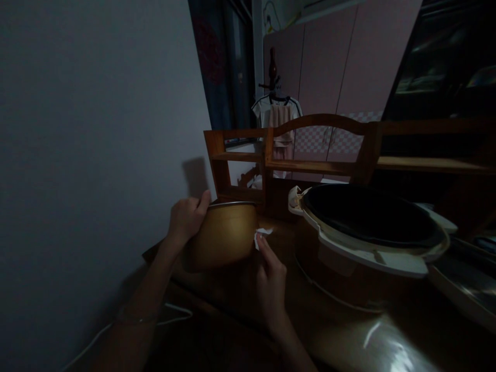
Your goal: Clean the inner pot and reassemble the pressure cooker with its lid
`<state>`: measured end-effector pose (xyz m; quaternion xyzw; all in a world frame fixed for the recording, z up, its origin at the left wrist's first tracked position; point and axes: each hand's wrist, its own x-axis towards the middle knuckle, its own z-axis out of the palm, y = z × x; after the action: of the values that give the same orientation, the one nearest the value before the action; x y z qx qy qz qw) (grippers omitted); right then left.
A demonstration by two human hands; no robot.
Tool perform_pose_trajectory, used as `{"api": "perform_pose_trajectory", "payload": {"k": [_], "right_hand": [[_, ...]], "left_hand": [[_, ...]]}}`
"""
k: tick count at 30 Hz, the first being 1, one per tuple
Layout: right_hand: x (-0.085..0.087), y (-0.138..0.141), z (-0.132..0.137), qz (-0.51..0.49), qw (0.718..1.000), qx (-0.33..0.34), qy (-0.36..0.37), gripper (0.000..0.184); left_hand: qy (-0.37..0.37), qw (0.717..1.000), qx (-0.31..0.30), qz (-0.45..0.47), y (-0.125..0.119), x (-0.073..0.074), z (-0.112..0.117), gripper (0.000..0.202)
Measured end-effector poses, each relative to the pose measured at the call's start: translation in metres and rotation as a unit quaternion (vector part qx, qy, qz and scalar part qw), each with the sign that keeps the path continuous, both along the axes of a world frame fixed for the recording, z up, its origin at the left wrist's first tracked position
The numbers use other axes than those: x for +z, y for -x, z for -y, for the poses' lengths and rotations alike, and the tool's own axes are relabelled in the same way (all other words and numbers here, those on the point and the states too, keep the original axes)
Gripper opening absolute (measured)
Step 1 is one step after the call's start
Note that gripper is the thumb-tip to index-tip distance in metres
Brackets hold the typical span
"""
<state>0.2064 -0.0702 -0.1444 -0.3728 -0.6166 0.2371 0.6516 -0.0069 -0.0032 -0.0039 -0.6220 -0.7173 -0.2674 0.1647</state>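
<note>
The pot (225, 232), a golden metal inner bowl, sits on the table (349, 336) just left of the cooker (368, 243). The left hand (188, 217) clamps its rim, thumb over the edge. The right hand (271, 279) pinches a small white tissue (261, 235) against the pot's side. It looks stiff, smooth and likely slippery; the rim seems the surest hold. A wooden shelf (240, 160) stands behind the pot, the cooker crowds its right.
</note>
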Motion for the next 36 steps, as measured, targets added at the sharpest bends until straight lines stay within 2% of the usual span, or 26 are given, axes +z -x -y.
{"api": "perform_pose_trajectory", "payload": {"k": [4, 9, 12, 15, 20, 24, 29, 32, 36], "right_hand": [[0.005, 0.004, 0.007, 0.087, 0.994, -0.022, -0.057, 0.077], [0.01, 0.024, 0.014, 0.189, 0.963, -0.089, -0.171, 0.068], [0.017, 0.039, 0.02, 0.251, 0.933, -0.077, -0.247, 0.054], [0.022, 0.048, 0.022, 0.276, 0.917, -0.071, -0.279, 0.045], [0.022, 0.038, 0.018, 0.299, 0.904, -0.028, -0.306, 0.04], [0.02, 0.024, 0.021, 0.315, 0.897, 0.013, -0.309, 0.042], [0.008, 0.019, 0.032, 0.296, 0.914, 0.048, -0.273, 0.049], [-0.008, 0.017, 0.034, 0.252, 0.936, 0.014, -0.247, 0.059], [-0.03, 0.006, 0.025, 0.19, 0.965, -0.057, -0.172, 0.069]], "left_hand": [[0.007, 1.0, 0.013, 0.013, -0.001, 0.0, 0.002, 0.081], [0.0, 1.0, 0.022, -0.006, -0.009, 0.002, 0.003, 0.083], [-0.004, 0.999, 0.032, -0.017, -0.019, 0.003, 0.002, 0.086], [-0.007, 0.999, 0.041, -0.03, -0.029, 0.004, 0.0, 0.087], [-0.009, 0.999, 0.047, -0.018, -0.031, 0.004, -0.002, 0.085], [0.005, 0.998, 0.057, -0.023, -0.023, 0.006, -0.002, 0.084], [0.023, 0.999, 0.04, -0.029, -0.015, 0.007, -0.002, 0.08], [0.011, 0.999, 0.037, -0.019, -0.016, 0.006, -0.004, 0.083], [0.0, 0.999, 0.037, -0.019, -0.017, 0.005, -0.005, 0.083]]}}
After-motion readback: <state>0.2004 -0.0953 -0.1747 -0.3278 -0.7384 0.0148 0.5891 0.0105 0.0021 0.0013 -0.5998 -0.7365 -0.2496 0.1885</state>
